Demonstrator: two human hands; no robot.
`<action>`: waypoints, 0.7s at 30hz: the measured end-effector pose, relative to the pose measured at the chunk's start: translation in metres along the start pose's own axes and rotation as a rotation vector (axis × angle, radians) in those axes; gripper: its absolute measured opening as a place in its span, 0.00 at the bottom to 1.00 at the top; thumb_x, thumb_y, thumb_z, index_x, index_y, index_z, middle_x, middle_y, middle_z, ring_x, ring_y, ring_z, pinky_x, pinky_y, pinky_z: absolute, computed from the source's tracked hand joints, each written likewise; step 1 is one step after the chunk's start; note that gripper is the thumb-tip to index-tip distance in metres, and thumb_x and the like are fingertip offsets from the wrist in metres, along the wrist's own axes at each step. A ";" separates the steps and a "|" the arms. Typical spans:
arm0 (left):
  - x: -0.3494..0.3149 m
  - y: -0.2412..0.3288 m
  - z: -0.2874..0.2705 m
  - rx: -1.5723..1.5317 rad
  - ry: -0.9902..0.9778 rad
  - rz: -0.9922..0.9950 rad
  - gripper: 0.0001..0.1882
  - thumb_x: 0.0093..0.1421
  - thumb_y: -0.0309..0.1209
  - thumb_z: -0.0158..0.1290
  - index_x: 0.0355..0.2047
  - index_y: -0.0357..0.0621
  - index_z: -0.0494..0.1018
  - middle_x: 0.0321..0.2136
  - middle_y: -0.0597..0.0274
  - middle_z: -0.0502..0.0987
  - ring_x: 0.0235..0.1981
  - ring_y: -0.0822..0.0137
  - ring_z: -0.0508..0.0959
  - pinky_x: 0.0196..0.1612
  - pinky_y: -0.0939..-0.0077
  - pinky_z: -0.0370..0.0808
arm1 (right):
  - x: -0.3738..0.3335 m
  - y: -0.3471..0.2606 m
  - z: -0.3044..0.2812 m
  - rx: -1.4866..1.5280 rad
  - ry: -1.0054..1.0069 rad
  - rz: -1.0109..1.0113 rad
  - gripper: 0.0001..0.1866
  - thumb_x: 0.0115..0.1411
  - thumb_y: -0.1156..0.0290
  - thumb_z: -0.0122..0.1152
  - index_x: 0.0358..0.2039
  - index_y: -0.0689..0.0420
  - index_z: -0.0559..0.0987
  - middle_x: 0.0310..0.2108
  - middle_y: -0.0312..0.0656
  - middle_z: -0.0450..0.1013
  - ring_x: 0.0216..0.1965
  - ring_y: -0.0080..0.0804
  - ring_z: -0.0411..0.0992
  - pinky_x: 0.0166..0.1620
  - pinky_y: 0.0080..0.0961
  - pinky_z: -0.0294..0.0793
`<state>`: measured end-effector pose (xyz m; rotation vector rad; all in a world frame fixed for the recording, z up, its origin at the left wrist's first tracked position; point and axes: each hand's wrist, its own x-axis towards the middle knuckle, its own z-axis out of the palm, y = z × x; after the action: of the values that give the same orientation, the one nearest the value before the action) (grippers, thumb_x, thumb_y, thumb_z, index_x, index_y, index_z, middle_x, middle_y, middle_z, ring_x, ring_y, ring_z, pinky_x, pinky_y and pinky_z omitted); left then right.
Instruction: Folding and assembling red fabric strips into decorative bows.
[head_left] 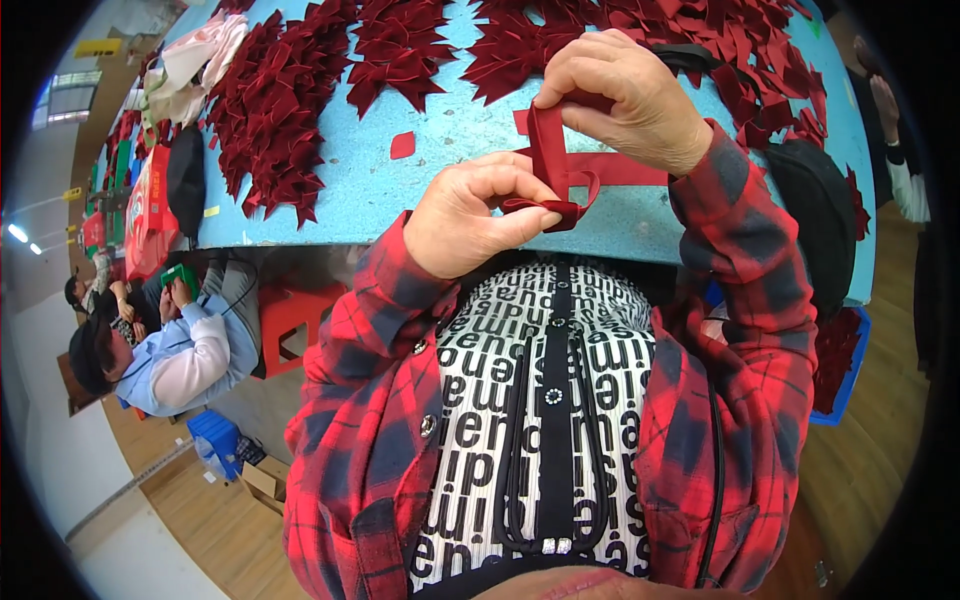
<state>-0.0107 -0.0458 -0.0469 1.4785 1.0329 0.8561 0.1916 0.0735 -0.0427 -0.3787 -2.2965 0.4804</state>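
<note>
Between my hands a dark red ribbon (548, 150) is stretched upright and looped, just above the near part of the blue table. The fingers and thumb of my left hand (480, 212) pinch its lower folded end. Higher up and to the right, my right hand (630, 100) pinches the upper end between thumb and fingers. Beneath them a flat red ribbon strip (620, 169) lies on the tabletop, partly hidden by the held piece and my hands. A small loose red scrap (402, 145) lies left of my hands.
Piles of dark red bows (270, 110) cover the far side of the blue table (350, 195). More red ribbon pieces (735, 75) lie at the far right. A black bag (815, 220) rests at the right edge. At left, a seated person (190, 350) is near a red stool (290, 325).
</note>
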 end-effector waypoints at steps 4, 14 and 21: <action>0.003 0.000 0.003 -0.041 -0.069 -0.096 0.05 0.54 0.21 0.60 0.32 0.37 0.78 0.31 0.67 0.73 0.32 0.78 0.71 0.36 0.85 0.69 | -0.009 0.009 0.007 -0.029 -0.066 0.031 0.11 0.45 0.80 0.62 0.32 0.56 0.78 0.34 0.38 0.75 0.39 0.36 0.73 0.46 0.31 0.68; 0.004 -0.049 -0.008 -0.127 0.037 -0.168 0.05 0.55 0.24 0.59 0.33 0.37 0.78 0.30 0.72 0.72 0.30 0.82 0.70 0.34 0.87 0.68 | -0.040 -0.011 0.036 0.187 -0.001 0.180 0.09 0.51 0.76 0.61 0.35 0.59 0.78 0.36 0.43 0.74 0.44 0.41 0.71 0.49 0.33 0.69; 0.000 -0.057 -0.020 -0.064 0.068 -0.114 0.06 0.55 0.24 0.59 0.34 0.36 0.78 0.30 0.70 0.73 0.29 0.81 0.70 0.33 0.85 0.68 | -0.057 -0.038 0.062 0.414 -0.023 0.511 0.12 0.54 0.70 0.65 0.37 0.61 0.77 0.33 0.38 0.74 0.40 0.29 0.71 0.46 0.26 0.70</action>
<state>-0.0373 -0.0364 -0.1002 1.3317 1.1195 0.8545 0.1802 0.0029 -0.1009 -0.7514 -2.0374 1.1920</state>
